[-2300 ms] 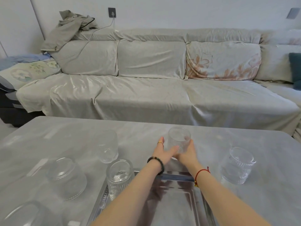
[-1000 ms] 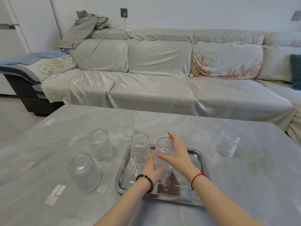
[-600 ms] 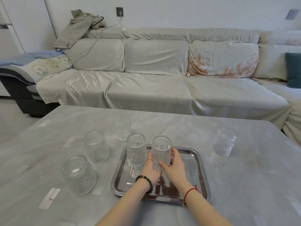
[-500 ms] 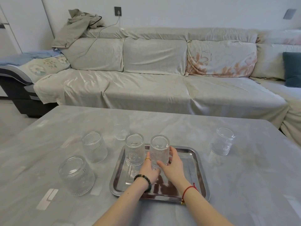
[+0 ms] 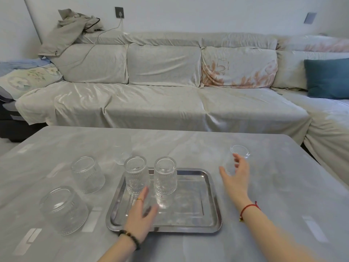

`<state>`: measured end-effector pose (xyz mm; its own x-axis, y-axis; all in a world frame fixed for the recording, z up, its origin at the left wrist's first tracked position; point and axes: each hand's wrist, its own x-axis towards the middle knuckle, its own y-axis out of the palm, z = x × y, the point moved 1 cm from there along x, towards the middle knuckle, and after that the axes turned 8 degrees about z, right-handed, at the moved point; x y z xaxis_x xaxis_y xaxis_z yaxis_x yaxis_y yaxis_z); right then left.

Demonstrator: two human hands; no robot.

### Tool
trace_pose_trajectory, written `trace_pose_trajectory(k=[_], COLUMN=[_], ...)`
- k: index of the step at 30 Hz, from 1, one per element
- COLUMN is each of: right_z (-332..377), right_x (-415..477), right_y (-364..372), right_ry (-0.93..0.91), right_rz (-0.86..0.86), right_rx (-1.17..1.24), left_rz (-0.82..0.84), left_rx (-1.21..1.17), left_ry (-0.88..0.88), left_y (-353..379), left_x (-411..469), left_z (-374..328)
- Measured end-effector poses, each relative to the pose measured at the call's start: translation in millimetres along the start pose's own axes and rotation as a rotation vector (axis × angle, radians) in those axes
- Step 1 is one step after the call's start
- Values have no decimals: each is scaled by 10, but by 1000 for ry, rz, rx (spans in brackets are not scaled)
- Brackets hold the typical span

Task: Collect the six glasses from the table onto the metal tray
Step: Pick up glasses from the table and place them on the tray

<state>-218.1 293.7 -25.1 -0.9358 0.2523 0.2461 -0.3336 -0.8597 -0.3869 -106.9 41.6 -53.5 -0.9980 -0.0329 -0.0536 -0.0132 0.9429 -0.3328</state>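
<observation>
A metal tray (image 5: 192,218) lies on the grey table (image 5: 283,195) and holds two upturned ribbed glasses, one on the left (image 5: 136,174) and one beside it (image 5: 165,175). My left hand (image 5: 140,216) hovers open over the tray's near left part, just in front of those glasses. My right hand (image 5: 235,178) is open to the right of the tray, its fingers just short of a glass (image 5: 238,156) on the table. Two more glasses (image 5: 87,173) (image 5: 63,209) stand left of the tray, and a faint one (image 5: 121,151) stands behind it.
A long covered sofa (image 5: 170,103) runs behind the table, with a teal cushion (image 5: 327,78) at the right and a jacket (image 5: 71,29) on its left back. The table's far edge and right corner are near the right-hand glass.
Both hands have let go of the second glass, which now stands on the tray. My right hand has swung right toward the far-right glass; my left hand has drawn back.
</observation>
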Motion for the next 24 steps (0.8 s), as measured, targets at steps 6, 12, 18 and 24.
trace_pose_trajectory(k=[6, 12, 18, 24], right_z=[-257, -401, -295, 168], right_x=[536, 846, 877, 500], right_y=[-289, -206, -302, -288], right_ry=[85, 166, 228, 12], right_rz=[92, 161, 121, 193], right_rx=[-178, -54, -56, 45], left_rz=[-175, -130, -106, -94], left_rx=[470, 527, 491, 530], left_ry=[106, -81, -86, -59], left_y=[-708, -965, -898, -865], left_x=[-250, -261, -249, -194], left_z=[211, 555, 653, 654])
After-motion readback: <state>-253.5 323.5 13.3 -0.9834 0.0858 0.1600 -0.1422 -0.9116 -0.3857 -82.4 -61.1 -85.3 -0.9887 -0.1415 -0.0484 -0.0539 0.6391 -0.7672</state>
